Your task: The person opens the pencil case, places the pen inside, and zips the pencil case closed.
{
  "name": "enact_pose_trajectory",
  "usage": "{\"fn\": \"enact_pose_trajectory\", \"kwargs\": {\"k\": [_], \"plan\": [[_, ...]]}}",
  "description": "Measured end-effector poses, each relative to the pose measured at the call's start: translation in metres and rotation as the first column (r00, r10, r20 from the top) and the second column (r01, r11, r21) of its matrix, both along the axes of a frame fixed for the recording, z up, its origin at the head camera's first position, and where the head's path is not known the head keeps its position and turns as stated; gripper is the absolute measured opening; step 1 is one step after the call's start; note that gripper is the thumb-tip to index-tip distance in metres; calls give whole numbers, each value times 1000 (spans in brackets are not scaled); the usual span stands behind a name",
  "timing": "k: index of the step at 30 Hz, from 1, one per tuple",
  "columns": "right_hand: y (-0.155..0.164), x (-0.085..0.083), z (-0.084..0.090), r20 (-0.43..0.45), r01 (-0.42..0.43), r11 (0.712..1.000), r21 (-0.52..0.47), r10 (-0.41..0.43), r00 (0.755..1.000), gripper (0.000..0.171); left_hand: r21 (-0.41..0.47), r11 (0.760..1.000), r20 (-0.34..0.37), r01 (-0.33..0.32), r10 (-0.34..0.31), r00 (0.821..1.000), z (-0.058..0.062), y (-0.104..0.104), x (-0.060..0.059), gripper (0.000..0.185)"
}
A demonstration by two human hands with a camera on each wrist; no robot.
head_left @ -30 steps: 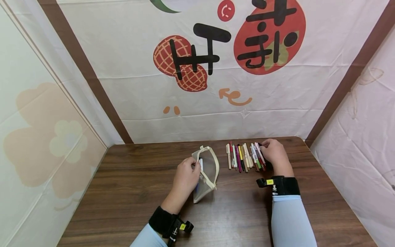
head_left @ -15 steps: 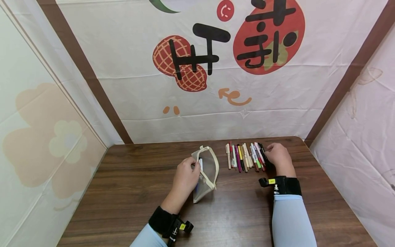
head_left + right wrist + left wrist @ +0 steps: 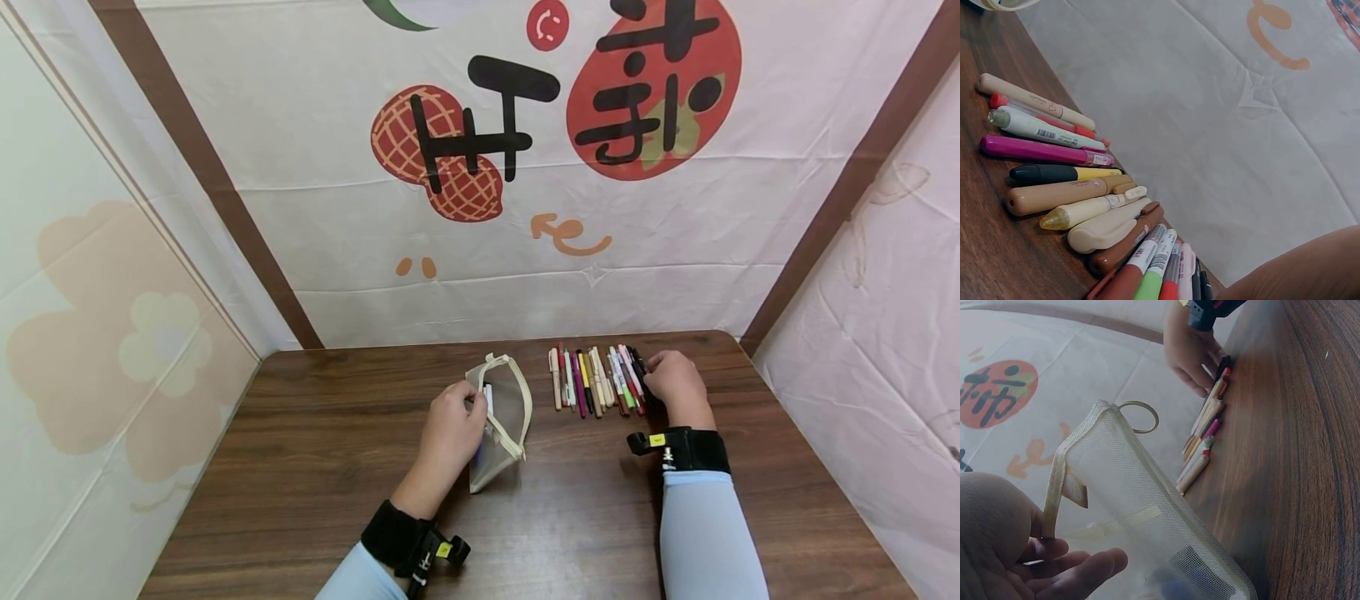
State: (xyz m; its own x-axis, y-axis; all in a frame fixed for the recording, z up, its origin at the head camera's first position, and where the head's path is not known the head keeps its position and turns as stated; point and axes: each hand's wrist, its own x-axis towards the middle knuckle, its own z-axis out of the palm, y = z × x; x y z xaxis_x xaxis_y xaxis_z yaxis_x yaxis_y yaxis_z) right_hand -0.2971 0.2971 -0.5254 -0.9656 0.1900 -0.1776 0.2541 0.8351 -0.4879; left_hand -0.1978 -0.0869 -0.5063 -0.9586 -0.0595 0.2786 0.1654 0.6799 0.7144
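My left hand (image 3: 453, 427) pinches the rim of a cream mesh pencil case (image 3: 497, 468), holding its mouth wide. A white-and-blue item (image 3: 488, 398) shows inside the case. To the right, several pens and markers (image 3: 583, 383) lie side by side in a row. My right hand (image 3: 677, 382) is at the row's right end, fingertips down at the black pens (image 3: 637, 362); I cannot tell whether it grips one. The right wrist view shows the row close up, with a purple pen (image 3: 1041, 149) and a green-and-white marker (image 3: 1157, 269) among it.
The dark wooden table (image 3: 315, 467) ends at its back edge just behind the pens. A white printed cloth (image 3: 465, 308) hangs upright behind it. A ring (image 3: 1155, 419) hangs at the case's upper corner.
My right hand has drawn back slightly to the right from the pens, showing more of the black ones, then stayed nearly still. The left hand and the pencil case have not moved.
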Motion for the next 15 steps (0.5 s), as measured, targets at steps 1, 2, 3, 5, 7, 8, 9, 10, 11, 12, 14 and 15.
{"fn": "enact_pose_trajectory", "kwargs": {"k": [1,2,3,5,7,8,9,10,11,12,14,15], "plan": [[-1,0,0,5,4,1000,3,-4,1000,38,-1,1000,-1,-1,1,1000,0,0,0,18],[-1,0,1,9,11,1000,5,-11,1000,38,-1,1000,-1,-1,1,1000,0,0,0,18],[-1,0,1,14,14,1000,10,-14,1000,38,-1,1000,0,-1,1,1000,0,0,0,18],[-2,0,1,27,23,1000,17,-23,999,38,-3,1000,-1,-2,2,1000,0,0,0,19],[-2,-1,1,39,28,999,22,-29,999,39,-3,1000,1,-3,3,1000,0,0,0,19],[-2,-1,1,42,27,999,24,-28,999,39,-3,1000,3,-2,2,1000,0,0,0,19],[-3,-1,1,46,26,999,24,-27,999,40,-2,1000,5,-1,1,1000,0,0,0,19],[-3,-1,2,48,25,999,21,-26,998,40,-2,1000,7,-1,1,1000,0,0,0,19],[-3,-1,2,49,23,1000,19,-24,999,41,1,1000,11,0,0,1000,0,0,0,19],[-3,0,3,47,22,1000,14,-23,999,42,3,1000,13,1,-1,1000,0,0,0,19],[-3,0,6,39,15,1000,0,-15,999,44,5,1000,15,2,-2,1000,1,0,0,20],[-3,0,7,31,12,1000,-12,-12,999,45,6,1000,14,2,-2,1000,1,0,0,20]]}}
